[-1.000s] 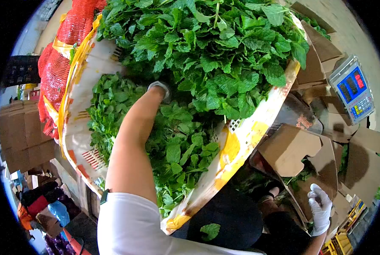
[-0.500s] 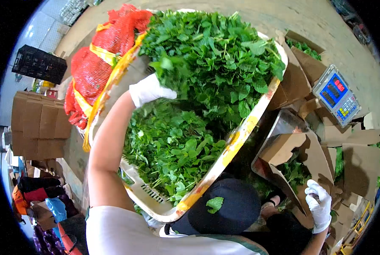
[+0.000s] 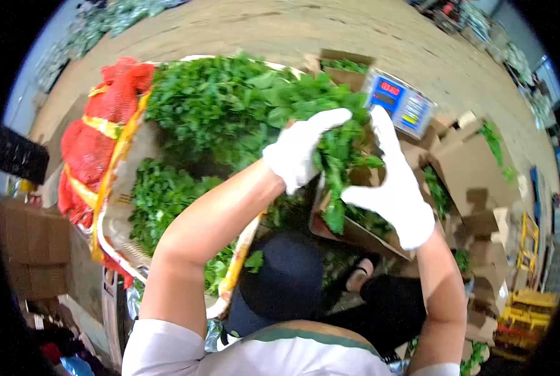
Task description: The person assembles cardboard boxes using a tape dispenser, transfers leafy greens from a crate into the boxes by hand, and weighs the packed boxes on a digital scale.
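Note:
A bunch of green leafy stems (image 3: 339, 160) hangs between my two white-gloved hands, over the gap between the basket and the scale. My left hand (image 3: 302, 147) grips the bunch from its left side, thumb and fingers around it. On its right side my right hand (image 3: 396, 182) is spread, thumb and fingers wide apart, with nothing in it. The large white basket (image 3: 239, 263) with yellow tape on its rim holds heaps of leafy greens (image 3: 211, 100). Just beyond my hands stands a digital scale (image 3: 399, 103) with a lit red display.
Red mesh sacks (image 3: 95, 150) lean on the basket's left side. Cardboard boxes (image 3: 474, 169) with greens stand at the right. A black crate (image 3: 20, 153) is at the far left, a yellow metal frame (image 3: 530, 313) at the lower right. A dark cap (image 3: 280, 276) shows below.
The view has turned to the right. My left hand has moved from the basket toward the scale with a bunch of greens. My right hand has risen beside it and opened.

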A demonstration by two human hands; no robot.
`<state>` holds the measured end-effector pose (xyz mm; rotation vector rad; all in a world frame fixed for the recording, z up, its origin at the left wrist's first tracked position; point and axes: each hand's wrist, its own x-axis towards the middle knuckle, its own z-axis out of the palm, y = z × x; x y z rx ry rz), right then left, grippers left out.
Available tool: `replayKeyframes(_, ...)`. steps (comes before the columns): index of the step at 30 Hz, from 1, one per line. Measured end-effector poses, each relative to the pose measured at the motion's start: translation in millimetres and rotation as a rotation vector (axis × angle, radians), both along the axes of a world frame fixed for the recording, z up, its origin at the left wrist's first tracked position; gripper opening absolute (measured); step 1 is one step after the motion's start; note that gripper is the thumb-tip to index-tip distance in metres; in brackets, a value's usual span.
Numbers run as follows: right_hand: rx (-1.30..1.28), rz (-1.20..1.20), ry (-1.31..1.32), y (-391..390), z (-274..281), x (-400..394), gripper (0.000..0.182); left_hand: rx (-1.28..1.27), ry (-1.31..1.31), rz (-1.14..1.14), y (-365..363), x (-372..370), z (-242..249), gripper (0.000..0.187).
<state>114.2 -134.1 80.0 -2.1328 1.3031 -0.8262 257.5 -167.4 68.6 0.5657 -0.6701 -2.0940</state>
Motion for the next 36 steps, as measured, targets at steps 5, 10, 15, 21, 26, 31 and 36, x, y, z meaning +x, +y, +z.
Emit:
replayKeyframes(5, 0.413, -0.314, -0.484, -12, -21, -65, 0.07, -0.077, -0.17, -0.316, 1, -64, -12, 0.026)
replayKeyframes(10, 0.121, -0.26, -0.288, 6, -65, -98, 0.056, -0.407, -0.588, -0.475, 2, -14, -17, 0.037)
replayKeyframes(15, 0.32, -0.204, 0.144, 27, -108, -115, 0.079, -0.321, -0.765, -0.138, -17, 114, -36, 0.027)
replayKeyframes(21, 0.595, -0.211, 0.437, 30, -116, -122, 0.08, -0.479, -1.337, 0.34, 8, 232, -96, 0.009)
replayKeyframes(26, 0.587, -0.244, 0.059, 39, -98, -108, 0.061, -0.338, -2.083, -0.309, 31, 218, -134, 0.032)
replayKeyframes(31, 0.562, -0.212, 0.061, 41, -90, -99, 0.055, -0.209, -2.247, -0.487, 50, 224, -211, 0.03)
replayKeyframes(36, 0.552, -0.205, 0.017, 41, -82, -99, 0.051, -0.245, -2.122, -0.141, 55, 250, -221, 0.02)
